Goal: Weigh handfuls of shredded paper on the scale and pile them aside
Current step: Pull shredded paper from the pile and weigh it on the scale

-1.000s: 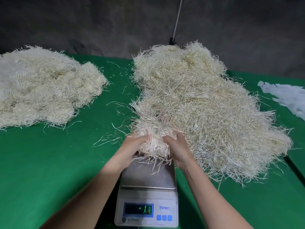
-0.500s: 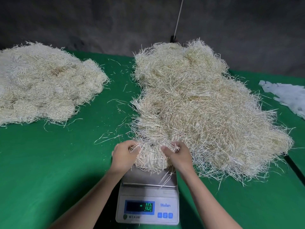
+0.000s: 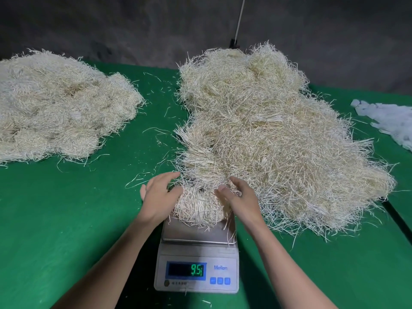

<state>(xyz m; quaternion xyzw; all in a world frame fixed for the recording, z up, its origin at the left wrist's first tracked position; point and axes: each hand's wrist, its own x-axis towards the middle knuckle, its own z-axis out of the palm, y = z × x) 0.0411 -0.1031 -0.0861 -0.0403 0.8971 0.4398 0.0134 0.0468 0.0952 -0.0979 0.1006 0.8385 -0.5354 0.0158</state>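
Observation:
A handful of cream shredded paper lies on the steel pan of the white digital scale, whose display reads 9.5. My left hand rests against the handful's left side with fingers spread and fairly straight. My right hand touches its right side, fingers extended over the strands. Just behind the scale spreads the big source heap of shredded paper. A second pile of shredded paper sits at the far left of the green table.
The green table runs under everything, with loose strands scattered between the piles. White paper scraps lie at the right edge. A dark gap splits the table on the right. A thin pole stands behind.
The handful came down onto the scale pan and my fingers loosened from gripping it. The display went from a negative reading to 9.5.

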